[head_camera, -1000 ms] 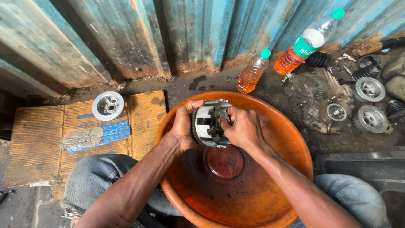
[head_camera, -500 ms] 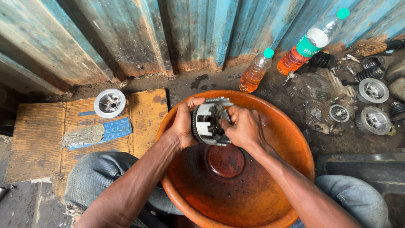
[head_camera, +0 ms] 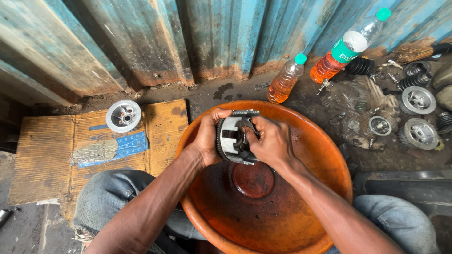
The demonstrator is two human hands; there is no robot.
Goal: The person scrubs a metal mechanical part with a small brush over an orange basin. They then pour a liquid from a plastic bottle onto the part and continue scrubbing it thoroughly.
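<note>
A: What do the two hands hold?

B: Both hands hold one round metal part, a clutch housing (head_camera: 234, 137) with a toothed ring on its edge and slots in its wall. It is lifted above the orange plastic basin (head_camera: 325, 155), near the far rim, and it is turned on its side.

A: How is the grip of each hand?

B: The left hand (head_camera: 207, 138) is clenched around the left side of the housing; the thumb lies on top and the fingers go behind it. The right hand (head_camera: 270, 141) grasps the right side, and its fingers press into the open face of the part. Neither hand is released.

A: What is inside the basin?

B: The bottom is wet and dark, with a round raised centre. I cannot tell what the liquid is.

A: And around the basin?

B: On the left lies a flat piece of cardboard (head_camera: 42, 160), and on it stands a small silver hub (head_camera: 123, 115) with holes. Behind the basin, against the blue corrugated metal wall (head_camera: 141, 37), stands a small bottle (head_camera: 285, 81) with orange liquid and a green cap. A bigger bottle (head_camera: 348, 47) with the same liquid leans more to the right. On the dirty ground at the right are several engine parts: a round silver disc (head_camera: 418, 99), another toothed disc (head_camera: 420, 133) and black springs (head_camera: 412, 81).

A: The person's legs?

B: The knees in blue jeans (head_camera: 101, 197) are on both sides of the basin.
</note>
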